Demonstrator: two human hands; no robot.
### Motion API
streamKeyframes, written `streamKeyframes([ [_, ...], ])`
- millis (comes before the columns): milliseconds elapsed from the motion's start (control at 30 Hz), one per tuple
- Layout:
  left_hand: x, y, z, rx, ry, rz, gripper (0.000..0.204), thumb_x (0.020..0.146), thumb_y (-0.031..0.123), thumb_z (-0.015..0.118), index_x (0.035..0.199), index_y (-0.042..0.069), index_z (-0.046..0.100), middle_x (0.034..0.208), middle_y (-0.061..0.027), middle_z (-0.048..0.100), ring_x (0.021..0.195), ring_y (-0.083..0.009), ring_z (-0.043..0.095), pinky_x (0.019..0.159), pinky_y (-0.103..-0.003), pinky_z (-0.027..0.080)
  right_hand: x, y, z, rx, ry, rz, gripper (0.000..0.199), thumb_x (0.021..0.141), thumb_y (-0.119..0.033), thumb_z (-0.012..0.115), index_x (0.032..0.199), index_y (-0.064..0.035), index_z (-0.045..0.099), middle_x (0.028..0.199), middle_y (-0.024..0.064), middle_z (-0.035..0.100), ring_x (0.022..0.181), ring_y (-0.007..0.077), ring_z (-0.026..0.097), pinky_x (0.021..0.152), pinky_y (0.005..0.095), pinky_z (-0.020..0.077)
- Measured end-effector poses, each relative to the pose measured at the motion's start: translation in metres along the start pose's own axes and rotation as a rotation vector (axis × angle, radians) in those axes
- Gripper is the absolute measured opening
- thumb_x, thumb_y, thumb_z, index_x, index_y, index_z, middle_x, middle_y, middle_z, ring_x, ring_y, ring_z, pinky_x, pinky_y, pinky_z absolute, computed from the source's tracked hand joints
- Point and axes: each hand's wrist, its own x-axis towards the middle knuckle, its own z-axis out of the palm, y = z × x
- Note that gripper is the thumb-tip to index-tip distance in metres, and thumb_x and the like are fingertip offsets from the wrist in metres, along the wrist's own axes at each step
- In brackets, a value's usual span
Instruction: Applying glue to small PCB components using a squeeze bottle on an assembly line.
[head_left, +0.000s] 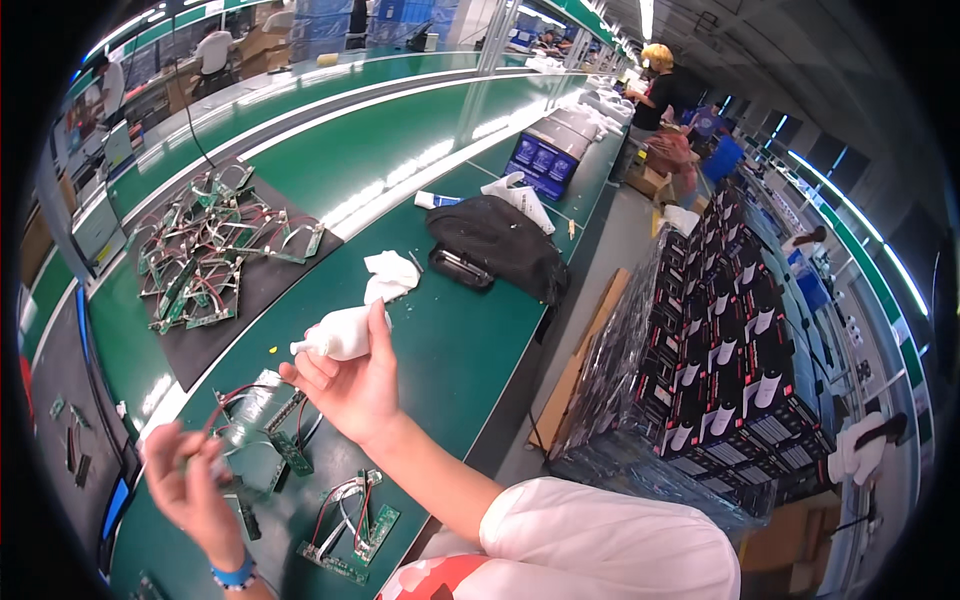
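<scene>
A small white squeeze bottle [345, 334] with a narrow nozzle pointing left is in my right hand [368, 385], fingers wrapped round it above the green bench. My left hand [190, 490], a blue band at its wrist, is raised at the lower left with fingers curled. Motion blurs it, and whether it grips anything is unclear; a red wire runs close by its fingertips. Beneath and between my hands lie circuit boards with wires [285, 450]. Nearer to me is another wired circuit board [365, 535], flat on the bench.
A tangled pile of wired circuit boards [205, 255] rests on a dark mat [200, 350]. Beyond my right hand are crumpled white tissue [392, 275], a black bag [500, 240] and a blue crate [540, 165]. Stacked black boxes [725, 360] stand right of the bench.
</scene>
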Motion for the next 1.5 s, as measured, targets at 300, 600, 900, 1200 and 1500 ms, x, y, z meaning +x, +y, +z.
streamKeyframes([
  [300,0.019,0.007,-0.011,-0.086,-0.394,-0.293,0.035,0.084,0.017,0.039,0.113,-0.002,0.039,0.087,-0.0035,0.047,0.063,-0.0049,0.043,0.039,-0.012,0.03,0.022,0.008,-0.016,0.104,-0.227,0.224,0.064,0.074,-0.064,0.032,0.069,-0.0041,0.054,0.057,0.003,0.045,0.049,0.0153,0.047,0.089,0.0494,0.0307],
  [600,0.012,-0.009,0.007,0.166,-0.225,-0.338,0.036,0.088,0.025,0.034,0.12,0.009,0.031,0.108,-0.0106,0.049,0.055,-0.0091,0.054,0.031,-0.012,0.034,0.026,0.005,-0.033,0.279,-0.356,0.243,0.063,0.076,-0.063,0.03,0.072,-0.006,0.055,0.051,-0.0016,0.035,0.038,0.0086,0.029,0.058,0.0277,0.0355],
  [900,0.014,-0.041,0.008,-0.078,-0.383,-0.408,0.061,0.074,0.008,0.057,0.123,0.0,0.023,0.115,-0.0176,0.042,0.096,-0.0177,0.047,0.082,-0.026,0.037,0.023,-0.001,-0.036,0.222,-0.105,0.142,0.056,0.07,-0.064,0.041,0.059,-0.0098,0.047,0.045,-0.0019,0.034,0.037,0.0086,0.027,0.043,0.0244,0.026],
  [1200,0.009,-0.046,0.0,-0.206,-0.245,-0.376,0.064,0.073,-0.007,0.048,0.125,-0.005,0.011,0.112,-0.0177,0.046,0.091,-0.02,0.052,0.081,-0.028,0.041,0.027,0.009,-0.046,0.142,-0.315,0.244,0.063,0.073,-0.063,0.038,0.081,-0.0045,0.06,0.05,-0.0018,0.037,0.043,0.0086,0.032,0.055,0.0245,0.0272],
  [1500,0.007,-0.05,0.006,0.24,-0.287,-0.216,0.02,0.078,-0.001,0.048,0.097,-0.006,0.049,0.085,-0.011,0.06,0.074,-0.011,0.057,0.068,-0.022,0.045,0.009,0.017,-0.033,-0.435,-0.054,-0.303,0.062,0.076,-0.062,0.033,0.08,-0.0035,0.054,0.069,0.0081,0.052,0.043,0.0129,0.037,0.049,0.0275,0.0279],
])
